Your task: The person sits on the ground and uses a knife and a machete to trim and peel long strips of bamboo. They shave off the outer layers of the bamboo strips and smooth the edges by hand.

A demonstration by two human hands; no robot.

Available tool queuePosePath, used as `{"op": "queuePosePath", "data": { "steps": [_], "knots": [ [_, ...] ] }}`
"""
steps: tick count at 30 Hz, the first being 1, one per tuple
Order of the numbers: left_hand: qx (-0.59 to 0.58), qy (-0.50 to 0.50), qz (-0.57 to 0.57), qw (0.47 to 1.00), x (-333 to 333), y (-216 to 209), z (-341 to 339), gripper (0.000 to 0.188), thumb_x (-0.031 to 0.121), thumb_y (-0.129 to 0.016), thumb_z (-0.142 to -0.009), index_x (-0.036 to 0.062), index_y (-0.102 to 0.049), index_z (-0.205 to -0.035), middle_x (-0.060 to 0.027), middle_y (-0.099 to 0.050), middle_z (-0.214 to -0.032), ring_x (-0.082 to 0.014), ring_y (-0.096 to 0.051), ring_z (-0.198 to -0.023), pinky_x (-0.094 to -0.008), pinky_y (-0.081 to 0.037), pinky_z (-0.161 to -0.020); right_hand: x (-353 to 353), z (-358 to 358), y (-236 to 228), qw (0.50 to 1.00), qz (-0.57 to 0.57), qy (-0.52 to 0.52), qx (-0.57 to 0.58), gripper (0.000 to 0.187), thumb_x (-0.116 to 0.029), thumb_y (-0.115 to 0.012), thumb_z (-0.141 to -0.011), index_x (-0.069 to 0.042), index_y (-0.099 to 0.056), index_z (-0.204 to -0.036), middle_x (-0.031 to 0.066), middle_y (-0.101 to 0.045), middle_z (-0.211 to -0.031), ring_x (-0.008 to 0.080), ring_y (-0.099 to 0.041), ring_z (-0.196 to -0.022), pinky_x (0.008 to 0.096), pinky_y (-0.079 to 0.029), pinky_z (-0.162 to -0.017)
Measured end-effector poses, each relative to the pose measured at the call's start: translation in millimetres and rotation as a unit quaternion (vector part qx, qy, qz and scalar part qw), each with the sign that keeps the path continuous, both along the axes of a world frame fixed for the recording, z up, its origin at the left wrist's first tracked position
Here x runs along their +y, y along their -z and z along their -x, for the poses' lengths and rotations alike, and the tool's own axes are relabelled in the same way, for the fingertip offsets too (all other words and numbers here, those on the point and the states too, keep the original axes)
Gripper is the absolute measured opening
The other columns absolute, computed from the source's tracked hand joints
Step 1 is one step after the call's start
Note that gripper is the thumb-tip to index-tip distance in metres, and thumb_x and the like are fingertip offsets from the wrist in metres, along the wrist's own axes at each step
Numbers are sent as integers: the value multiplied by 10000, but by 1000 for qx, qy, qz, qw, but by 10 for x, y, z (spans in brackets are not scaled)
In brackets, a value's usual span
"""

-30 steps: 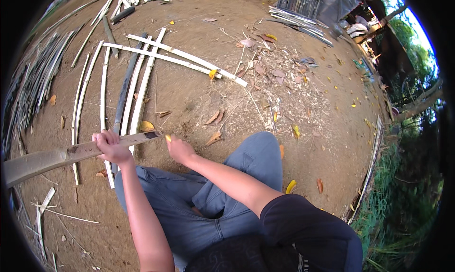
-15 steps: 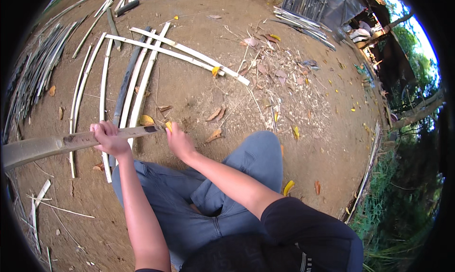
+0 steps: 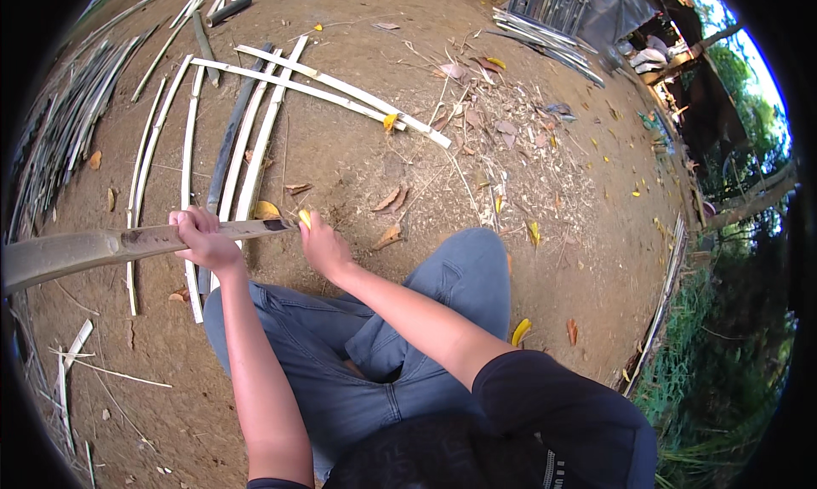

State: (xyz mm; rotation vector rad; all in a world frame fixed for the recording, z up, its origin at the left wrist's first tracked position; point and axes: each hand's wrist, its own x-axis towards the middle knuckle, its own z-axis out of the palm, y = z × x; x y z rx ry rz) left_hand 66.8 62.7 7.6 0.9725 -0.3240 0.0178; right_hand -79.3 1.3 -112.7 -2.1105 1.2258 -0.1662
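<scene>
A long split bamboo piece [image 3: 140, 243] runs in from the left edge across the front of my lap. My left hand [image 3: 204, 240] is wrapped around it, a short way from its right end. Closed around a yellow-handled tool [image 3: 305, 217], my right hand [image 3: 324, 249] is at that right end. A dark patch shows on the bamboo there; whether it is the tool's blade or a stain I cannot tell. Beyond the bamboo, several pale bamboo strips [image 3: 189, 157] lie lengthwise on the ground, beside a dark strip [image 3: 230, 148].
Two pale strips [image 3: 340, 81] cross over the others farther off. A heap of thin dark sticks [image 3: 68, 119] lies at the far left. Shavings and dry leaves [image 3: 528, 157] cover the dirt to the right. More strips [image 3: 553, 42] are stacked near a slatted panel [image 3: 551, 2].
My left hand has shifted slightly to the right along with its forearm. The bamboo's right end and the yellow-handled tool have barely moved, and the view has tilted a little.
</scene>
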Motion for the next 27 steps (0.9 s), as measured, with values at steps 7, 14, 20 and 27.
{"op": "queuePosePath", "data": {
  "steps": [7, 14, 20, 27],
  "knots": [
    [7, -8, 8, 1000, 61, 33, -64, 279, 98, -376, -949, 142, -235, -712, 39, -228, -567, -59, -188, -504, -266, -165, -471, 23, -2, 148, 997, -9, -47, 55, 337, -272, -481, -995, 41, -496, -1118, 243, -685, -875, 426, -681, -843, 516, -547, -733],
    [23, 8, -7, 1000, -21, -57, 51, 270, 121, -374, -934, 136, -238, -701, 29, -217, -575, -74, -189, -503, -264, -183, -478, -65, 186, 486, 997, 26, -37, 67, 310, -291, -473, -1001, 1, -491, -1103, 254, -676, -886, 442, -681, -795, 537, -554, -701],
    [21, 12, 18, 1000, -1, 12, 31, 281, 104, -384, -946, 139, -234, -710, 38, -228, -571, -63, -181, -502, -259, -171, -467, -25, 167, 294, 999, 36, -33, 22, 286, -292, -479, -999, -20, -469, -1085, 265, -668, -853, 441, -678, -761, 533, -548, -656],
    [-75, -37, -13, 996, 0, 305, -174, 278, 149, -365, -995, 144, -288, -729, 33, -248, -586, -74, -253, -519, -264, -226, -469, -140, 79, 529, 977, 48, -154, 140, 331, -169, -500, -945, 34, -526, -1205, 231, -700, -956, 387, -698, -902, 477, -568, -761]
  ]
}}
